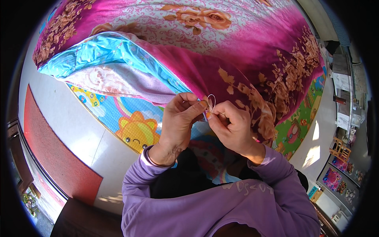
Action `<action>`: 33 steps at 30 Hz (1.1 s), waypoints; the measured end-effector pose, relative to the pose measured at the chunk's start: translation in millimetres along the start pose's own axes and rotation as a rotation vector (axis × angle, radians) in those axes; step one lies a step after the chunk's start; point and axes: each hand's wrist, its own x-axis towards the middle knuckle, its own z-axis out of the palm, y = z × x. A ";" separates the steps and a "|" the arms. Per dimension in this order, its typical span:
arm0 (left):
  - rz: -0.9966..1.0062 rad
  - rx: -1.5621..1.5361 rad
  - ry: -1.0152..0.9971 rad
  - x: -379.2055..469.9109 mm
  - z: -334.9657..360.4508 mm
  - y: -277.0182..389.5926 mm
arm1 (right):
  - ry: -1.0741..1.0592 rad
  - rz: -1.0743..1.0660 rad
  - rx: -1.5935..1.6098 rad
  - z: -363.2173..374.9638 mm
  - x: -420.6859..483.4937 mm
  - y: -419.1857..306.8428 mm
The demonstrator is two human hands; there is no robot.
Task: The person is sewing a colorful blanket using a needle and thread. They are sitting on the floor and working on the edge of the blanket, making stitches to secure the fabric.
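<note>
My left hand (182, 118) pinches the edge of a magenta floral quilt cover (189, 63) between thumb and fingers. Close beside it, my right hand (232, 126) has thumb and forefinger together on a pale thread (210, 100), which stands up in a small loop between the hands. Whether a needle is in the fingers cannot be made out. Left of my hands the cover's side gapes, baring a bright blue quilt (97, 49) inside. The cover's pale underside (109, 80) folds out below the blue layer.
Beneath the bedding lies a padded play mat (139, 127) with cartoon prints, on a light tiled floor (80, 142). A red mat (56, 145) is at the left. Along the right stand a grey-white cabinet (342, 77) and a small wooden chair (340, 149).
</note>
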 end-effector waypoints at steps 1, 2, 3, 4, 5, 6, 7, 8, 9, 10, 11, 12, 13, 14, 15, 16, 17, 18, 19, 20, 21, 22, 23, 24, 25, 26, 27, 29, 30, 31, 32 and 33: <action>0.001 -0.005 0.008 -0.3 -1.4 -0.9 | 0.005 0.005 0.014 1.0 -0.4 0.3; 0.002 -0.010 0.017 -0.3 -3.0 -1.9 | 0.010 0.010 0.028 2.9 -0.7 1.0; -0.014 -0.003 -0.008 -0.1 -5.2 -2.9 | 0.014 0.016 0.043 4.3 -1.5 1.7; -0.029 0.004 -0.033 0.2 -8.0 -3.8 | 0.014 0.014 0.050 5.1 -2.3 2.4; -0.044 0.011 -0.057 0.0 -10.0 -4.0 | 0.015 0.013 0.057 5.9 -3.2 3.2; -0.043 0.012 -0.065 -0.1 -10.9 -3.5 | 0.016 0.011 0.063 6.2 -3.2 3.7; -0.041 0.012 -0.072 -0.4 -11.7 -3.0 | 0.015 0.011 0.062 6.4 -2.9 3.8; -0.040 0.013 -0.079 -0.7 -12.1 -2.8 | 0.013 0.010 0.062 6.6 -2.7 3.9; -0.025 -0.001 -0.084 -0.8 -12.2 -3.2 | 0.011 0.010 0.062 6.3 -2.4 4.0; -0.011 -0.016 -0.090 -0.9 -12.3 -3.7 | 0.004 0.012 0.058 5.7 -1.7 3.5; 0.004 -0.030 -0.095 -0.8 -12.5 -4.2 | -0.004 0.013 0.054 4.8 -0.8 2.7; 0.029 -0.015 -0.095 -0.3 -12.8 -5.0 | -0.012 0.014 0.052 4.4 -0.1 2.4; 0.053 0.001 -0.095 0.4 -12.9 -6.1 | -0.013 0.008 0.050 4.6 0.4 2.6; 0.078 0.016 -0.095 0.9 -12.5 -6.9 | -0.014 0.002 0.048 4.8 0.9 2.6; 0.102 0.061 -0.080 0.0 -10.6 -5.6 | -0.011 -0.003 0.044 5.6 0.3 2.8; 0.125 0.106 -0.065 -1.8 -6.8 -2.4 | -0.001 0.001 0.042 6.1 -0.3 3.4; 0.148 0.152 -0.051 -2.6 -5.1 -0.9 | 0.009 0.005 0.041 6.6 -1.0 4.2; 0.137 0.159 -0.059 -2.6 -5.4 -0.9 | 0.017 0.010 0.041 6.7 -1.3 4.7; 0.125 0.166 -0.068 -2.4 -5.8 -0.9 | 0.014 0.005 0.041 6.8 -1.9 4.8; 0.113 0.173 -0.077 -2.2 -6.5 -1.1 | 0.012 0.000 0.040 6.8 -2.5 5.0; 0.114 0.181 -0.101 -1.3 -9.2 -1.9 | 0.009 -0.005 0.040 6.8 -2.5 5.0; 0.116 0.188 -0.125 0.1 -14.0 -3.7 | 0.007 0.006 0.036 6.2 -2.1 4.3; 0.118 0.195 -0.149 1.1 -17.5 -4.8 | 0.005 0.016 0.032 5.1 -1.4 2.9; 0.110 0.181 -0.164 1.8 -19.3 -5.6 | 0.004 0.027 0.026 4.0 -1.4 2.3; 0.103 0.167 -0.178 2.5 -20.7 -6.1 | -0.008 0.033 0.021 3.3 -2.1 4.1; 0.096 0.153 -0.192 2.8 -21.3 -6.3 | -0.019 0.038 0.017 2.5 -2.9 7.1; 0.094 0.138 -0.196 2.5 -20.2 -5.5 | -0.031 0.045 0.013 1.4 -3.2 9.1; 0.091 0.108 -0.206 1.6 -16.8 -3.1 | -0.039 0.123 0.119 -4.2 -1.6 6.0; 0.116 0.107 -0.197 2.0 -18.0 -2.7 | -0.045 0.160 0.174 -7.1 -1.4 4.3; 0.140 0.106 -0.189 3.1 -19.1 -2.2 | -0.014 0.280 0.231 -10.5 -2.7 -1.5; 0.163 0.104 -0.181 3.8 -19.9 -2.0 | 0.025 0.294 0.258 -18.3 -2.4 -10.4; 0.170 0.085 -0.151 3.8 -17.1 -0.3 | 0.066 0.308 0.283 -26.5 1.1 -21.6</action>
